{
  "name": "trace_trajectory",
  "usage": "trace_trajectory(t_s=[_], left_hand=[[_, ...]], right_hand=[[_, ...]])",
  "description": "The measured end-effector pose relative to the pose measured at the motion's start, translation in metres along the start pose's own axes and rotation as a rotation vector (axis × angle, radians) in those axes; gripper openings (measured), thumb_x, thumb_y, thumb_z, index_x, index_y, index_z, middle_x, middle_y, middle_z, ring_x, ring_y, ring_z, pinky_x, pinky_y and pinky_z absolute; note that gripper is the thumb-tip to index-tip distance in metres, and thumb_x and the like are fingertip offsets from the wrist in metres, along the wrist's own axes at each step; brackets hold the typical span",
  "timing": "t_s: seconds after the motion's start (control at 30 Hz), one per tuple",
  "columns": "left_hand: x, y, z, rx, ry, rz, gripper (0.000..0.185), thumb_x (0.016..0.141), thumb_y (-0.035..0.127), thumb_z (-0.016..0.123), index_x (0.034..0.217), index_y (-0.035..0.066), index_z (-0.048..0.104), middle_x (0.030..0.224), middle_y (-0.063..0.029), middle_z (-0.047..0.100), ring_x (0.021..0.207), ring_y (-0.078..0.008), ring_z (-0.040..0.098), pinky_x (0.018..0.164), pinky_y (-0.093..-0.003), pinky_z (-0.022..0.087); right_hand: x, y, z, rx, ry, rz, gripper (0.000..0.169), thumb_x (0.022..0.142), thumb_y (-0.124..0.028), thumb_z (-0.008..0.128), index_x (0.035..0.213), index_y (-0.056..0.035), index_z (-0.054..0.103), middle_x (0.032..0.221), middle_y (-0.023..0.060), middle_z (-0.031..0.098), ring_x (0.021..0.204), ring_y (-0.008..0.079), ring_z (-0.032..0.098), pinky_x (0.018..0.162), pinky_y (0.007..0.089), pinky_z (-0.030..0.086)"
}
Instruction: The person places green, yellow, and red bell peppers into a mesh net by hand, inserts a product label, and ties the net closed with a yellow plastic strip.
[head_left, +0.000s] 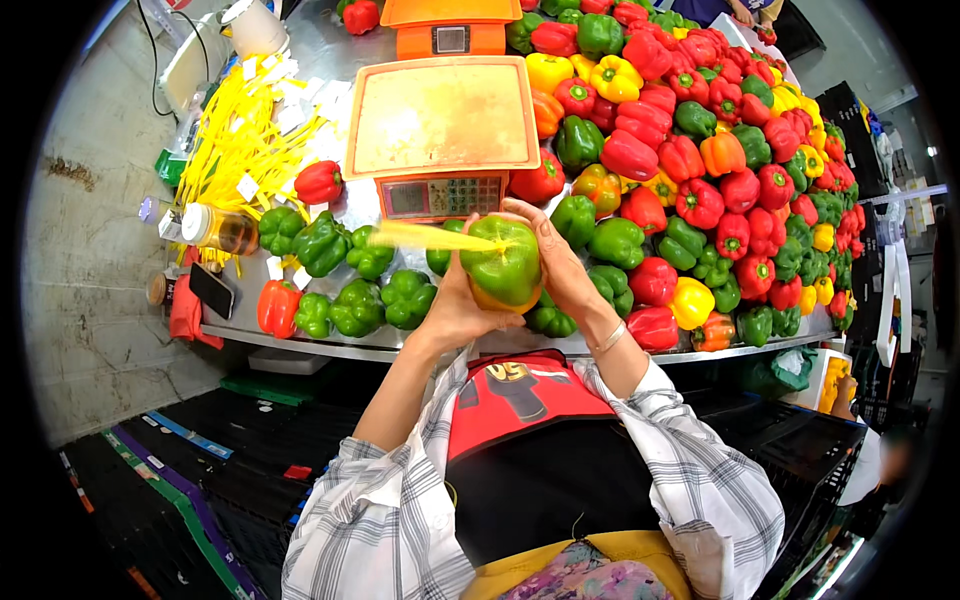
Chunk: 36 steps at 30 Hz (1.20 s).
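Observation:
Both of my hands hold a green bell pepper (501, 261) above the table's front edge. Orange-yellow shows at its underside; I cannot tell whether that is a second pepper. A yellow strip (427, 237) reaches leftward from the pepper's top, its free end blurred. My left hand (461, 304) cups the pepper from the left and below. Against its right side lies my right hand (559, 259), with a bracelet at the wrist. Just beyond the hands stands an orange scale (442, 120) with a bare weighing plate. Several green peppers (358, 307) lie left of my hands.
A large heap of mixed bell peppers (697, 180) covers the table's right side. Yellow strips (240, 142) lie piled at left, near a lidded jar (217, 229) and a phone (211, 291). Behind the scale is a second orange scale (450, 34). Another person's hand (742, 15) shows at the far end.

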<state>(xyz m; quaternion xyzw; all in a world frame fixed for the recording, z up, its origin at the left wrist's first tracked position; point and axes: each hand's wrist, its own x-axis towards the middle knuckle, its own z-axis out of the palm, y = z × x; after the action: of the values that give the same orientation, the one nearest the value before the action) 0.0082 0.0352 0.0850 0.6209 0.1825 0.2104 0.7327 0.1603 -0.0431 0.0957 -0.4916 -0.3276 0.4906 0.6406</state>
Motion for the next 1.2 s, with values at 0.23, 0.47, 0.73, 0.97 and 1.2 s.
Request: trace_trajectory(t_s=[0.23,0.47,0.73,0.97,1.2], left_hand=[[0.015,0.016,-0.029,0.009,0.144,-0.082,0.092,0.062,0.013,0.087,0.136,0.003,0.033,0.130,-0.0107,0.049,0.122,-0.0226,0.048,0.104,-0.0359,0.038],[0.049,0.078,-0.101,-0.586,0.132,-0.052,0.069,0.081,0.024,0.074,0.138,0.012,0.037,0.129,-0.0045,0.053,0.115,-0.0194,0.057,0.090,-0.0354,0.053],[0.117,0.095,-0.246,-0.871,0.511,-0.010,0.049,0.085,0.031,0.070,0.127,0.013,0.052,0.126,-0.0093,0.058,0.116,-0.0305,0.056,0.096,-0.0560,0.044],[0.216,0.057,-0.363,-0.942,0.781,-0.032,0.056,0.083,0.055,0.062,0.127,0.021,0.051,0.129,-0.0094,0.055,0.118,-0.0337,0.051,0.095,-0.0606,0.038],[0.319,-0.015,-0.421,-1.036,1.086,-0.070,0.047,0.083,0.027,0.074,0.123,0.016,0.051,0.123,-0.0068,0.056,0.111,-0.0344,0.052,0.082,-0.0591,0.050]], right_hand=[[0.037,-0.025,0.013,0.010,-0.103,0.014,0.045,0.102,-0.034,0.043,0.134,-0.0022,0.046,0.128,0.0057,0.054,0.122,0.0127,0.046,0.104,0.0282,0.036],[0.084,-0.063,0.020,-0.007,-0.093,0.033,0.041,0.101,-0.026,0.045,0.136,-0.0046,0.043,0.123,0.0092,0.058,0.103,0.0151,0.060,0.079,0.0261,0.050],[0.073,-0.043,0.005,0.046,-0.007,0.185,0.025,0.095,-0.012,0.054,0.115,0.0031,0.056,0.099,0.0090,0.064,0.088,0.0170,0.063,0.079,0.0297,0.051],[0.051,-0.040,0.004,0.097,0.177,0.238,0.018,0.095,-0.008,0.053,0.110,0.0019,0.056,0.095,0.0089,0.063,0.081,0.0166,0.062,0.076,0.0283,0.050],[0.070,-0.032,0.012,0.117,0.206,0.330,0.017,0.094,-0.007,0.055,0.109,0.0023,0.059,0.093,0.0095,0.065,0.081,0.0158,0.063,0.077,0.0277,0.050]])
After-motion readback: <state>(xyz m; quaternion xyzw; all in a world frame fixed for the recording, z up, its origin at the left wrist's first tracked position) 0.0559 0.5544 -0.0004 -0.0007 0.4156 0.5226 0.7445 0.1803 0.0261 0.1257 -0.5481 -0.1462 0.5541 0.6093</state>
